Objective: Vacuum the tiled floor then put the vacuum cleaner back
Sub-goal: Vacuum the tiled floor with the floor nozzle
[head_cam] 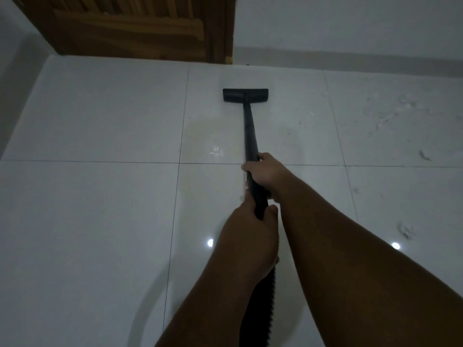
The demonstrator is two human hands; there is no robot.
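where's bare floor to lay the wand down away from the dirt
Tiles left of the wand, out to the left wall, are bare; so is the strip between floor head and wooden door. Right of the wand, tiles carry scattered debris. Crowded middle: left hand and right hand grip the wand above the hose.

Both hands, right ahead of left, grip vacuum wand; nozzle on tiles.
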